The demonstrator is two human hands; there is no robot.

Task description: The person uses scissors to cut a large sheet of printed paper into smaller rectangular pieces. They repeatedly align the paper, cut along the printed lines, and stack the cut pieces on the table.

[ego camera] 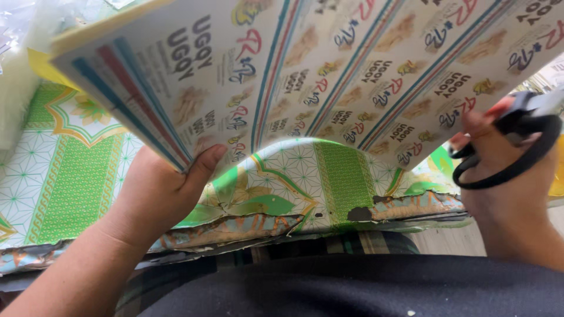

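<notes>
Gripping glossy printed sheet (pixel 329 76), black-handled scissors (pixel 511 147).

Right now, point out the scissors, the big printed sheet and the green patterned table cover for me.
scissors (pixel 508 152): head view, on the black handle loop around the right hand's fingers.
printed sheet (pixel 329 64): head view, middle of its printed face.
green patterned table cover (pixel 70 182): head view, bare green panel at left.

Left hand (pixel 158 194) pinches with thumb up; right hand (pixel 499 158) seemingly curled, fingers through loops.
</notes>
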